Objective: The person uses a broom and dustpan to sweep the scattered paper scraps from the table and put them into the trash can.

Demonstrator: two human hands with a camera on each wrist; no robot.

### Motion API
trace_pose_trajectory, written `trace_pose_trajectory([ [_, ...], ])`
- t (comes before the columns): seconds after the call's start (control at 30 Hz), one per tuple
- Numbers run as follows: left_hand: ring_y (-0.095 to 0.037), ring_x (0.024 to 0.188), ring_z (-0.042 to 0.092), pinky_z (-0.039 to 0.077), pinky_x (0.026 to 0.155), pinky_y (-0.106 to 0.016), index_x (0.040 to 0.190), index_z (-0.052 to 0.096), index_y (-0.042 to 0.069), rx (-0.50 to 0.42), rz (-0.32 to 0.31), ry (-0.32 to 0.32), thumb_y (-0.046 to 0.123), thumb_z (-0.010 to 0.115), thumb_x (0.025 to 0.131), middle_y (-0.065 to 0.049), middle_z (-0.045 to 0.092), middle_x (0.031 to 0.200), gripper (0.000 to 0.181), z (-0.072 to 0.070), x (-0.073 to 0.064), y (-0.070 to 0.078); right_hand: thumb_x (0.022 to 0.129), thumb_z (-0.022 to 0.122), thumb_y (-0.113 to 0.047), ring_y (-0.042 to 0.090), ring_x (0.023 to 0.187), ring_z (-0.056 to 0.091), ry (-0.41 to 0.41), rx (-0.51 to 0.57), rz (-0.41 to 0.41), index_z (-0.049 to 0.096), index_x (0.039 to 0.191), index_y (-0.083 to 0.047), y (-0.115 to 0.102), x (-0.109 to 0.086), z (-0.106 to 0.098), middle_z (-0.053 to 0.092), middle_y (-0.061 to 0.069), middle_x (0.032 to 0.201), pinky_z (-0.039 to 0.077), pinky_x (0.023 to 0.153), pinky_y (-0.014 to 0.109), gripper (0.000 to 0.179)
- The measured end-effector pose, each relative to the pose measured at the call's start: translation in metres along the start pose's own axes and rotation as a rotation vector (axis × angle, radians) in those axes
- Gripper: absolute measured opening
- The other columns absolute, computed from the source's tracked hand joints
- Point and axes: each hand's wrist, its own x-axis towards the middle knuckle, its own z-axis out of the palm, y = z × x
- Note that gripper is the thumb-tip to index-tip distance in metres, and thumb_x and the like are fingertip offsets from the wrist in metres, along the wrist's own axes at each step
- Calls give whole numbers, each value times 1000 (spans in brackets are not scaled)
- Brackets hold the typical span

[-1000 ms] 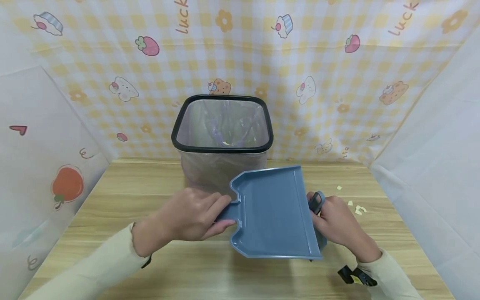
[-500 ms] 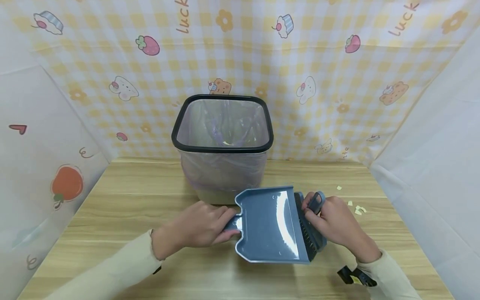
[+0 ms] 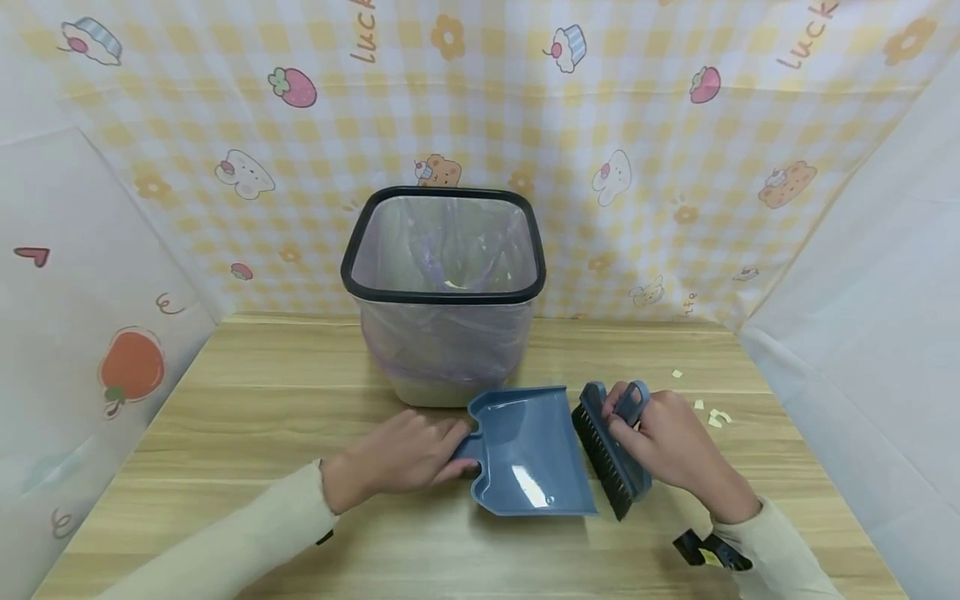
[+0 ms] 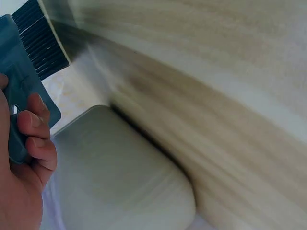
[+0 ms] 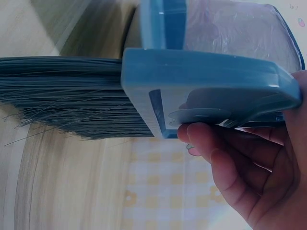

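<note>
“At mid-table, just in front of the lined trash bin (image 3: 442,297), is that the dustpan (image 3: 528,450)?”

“Yes. The left hand (image 3: 412,454) has it, fingers wrapped round the handle. The pan sits close to the bin's foot; I can't say whether they touch, or whether its underside rests fully on the wooden tabletop (image 3: 270,392).”

“Which way does it point?”

“Handle to the left, wide front lip to the right, so its long axis runs across the table, roughly along the back edge. The lip faces the hand brush (image 3: 624,454), and the right hand (image 3: 671,437) grips that by its looped handle.”

“How does the brush lie?”

“Its long side slants from far left to near right, with the dark bristles (image 3: 600,458) turned toward the pan.”

“Any room?”

“Only a narrow gap between lip and bristles. The bin hems in the far side. Wood stretches on the near side, and leftward past the left forearm to the white side cloth (image 3: 60,467). Beyond the right hand lie small pale scraps (image 3: 715,422).”

“Anything to read?”

“The checked backdrop (image 3: 637,92) says ‘luck’ twice along the top. A smaller word low on the right is too faint to make out.”
</note>
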Motion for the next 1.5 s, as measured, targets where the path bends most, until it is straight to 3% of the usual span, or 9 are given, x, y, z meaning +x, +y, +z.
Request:
trace_pose_trajectory([
  [0.17,-2,55,41,36,48,-19,112,65,3,-19,-39,-77,37,62,114,7,52,76,35,9,-3,0,92,70,-1,-9,52,37,-7,5,12,72,93,-15,-1,0,0,60,-18,70,36,48,21,14],
  [0.33,-2,57,44,40,50,-21,111,64,5,-26,-66,-144,38,60,115,7,53,76,34,17,-5,2,92,69,-2,-10,52,35,-9,-4,15,72,93,-15,-1,0,0,60,-19,70,35,48,21,13],
  [0.63,-2,59,50,47,53,-23,110,65,5,-45,-61,-181,39,57,116,3,63,80,35,28,-6,6,92,69,-1,-12,51,32,-1,-1,7,73,91,-14,-1,-1,0,60,-20,69,32,46,19,14],
  [1.5,-3,64,59,53,60,-26,116,67,8,-110,-126,-250,42,52,118,2,70,91,37,36,-4,7,92,68,-1,-14,50,30,10,15,12,74,91,-14,-1,-1,1,58,-21,69,31,45,16,15],
])
